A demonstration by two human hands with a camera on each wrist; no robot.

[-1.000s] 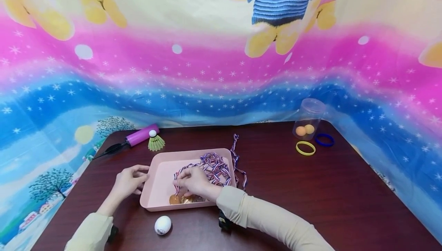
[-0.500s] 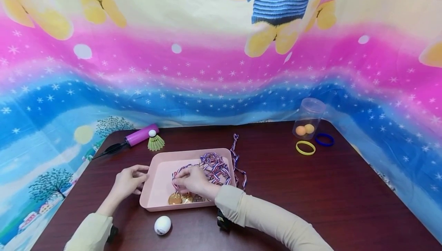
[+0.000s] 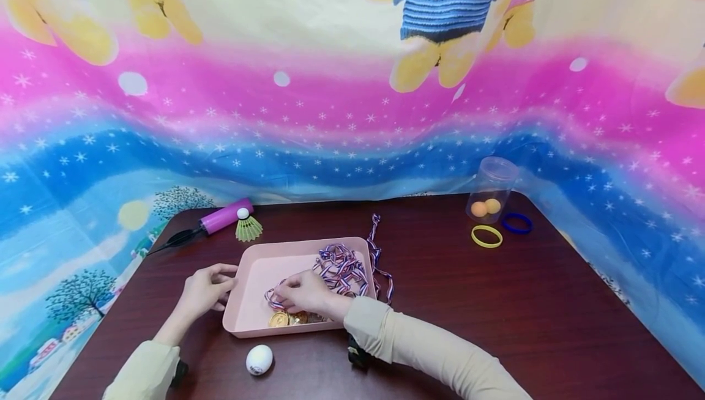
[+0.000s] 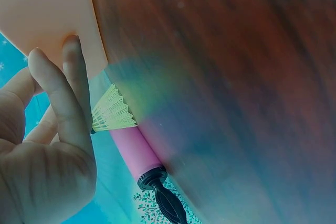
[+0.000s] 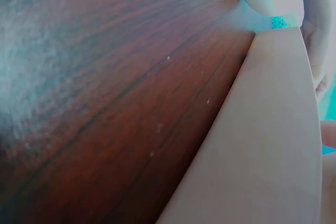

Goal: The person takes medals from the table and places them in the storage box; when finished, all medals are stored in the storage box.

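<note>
A pink tray [image 3: 250, 293] holds gold medals [image 3: 278, 319] along its near wall and a heap of striped ribbons [image 3: 341, 265] on its right side. My right hand [image 3: 308, 293] reaches over the tray and pinches a striped medal ribbon [image 3: 270, 298] near the leftmost medal; its fingertips partly hide the ribbon. In the right wrist view the tray wall [image 5: 262, 124] covers most of that hand. At the tray's left wall is my left hand [image 3: 204, 291], its bent, relaxed fingers touching the outside. The left wrist view has fingertips [image 4: 72, 43] against the pink wall.
A white ball [image 3: 259, 359] lies in front of the tray. Behind it are a yellow-green shuttlecock [image 3: 249, 227] and a purple hand pump [image 3: 226, 215]. At the back right stand a clear jar [image 3: 492, 189] with orange balls, a yellow wristband [image 3: 487, 237] and a blue wristband [image 3: 517, 223].
The ribbon in my right hand has come lower and now loops to the left on the tray floor. The leftmost medal has shifted slightly and lies flatter. My left hand stays put.
</note>
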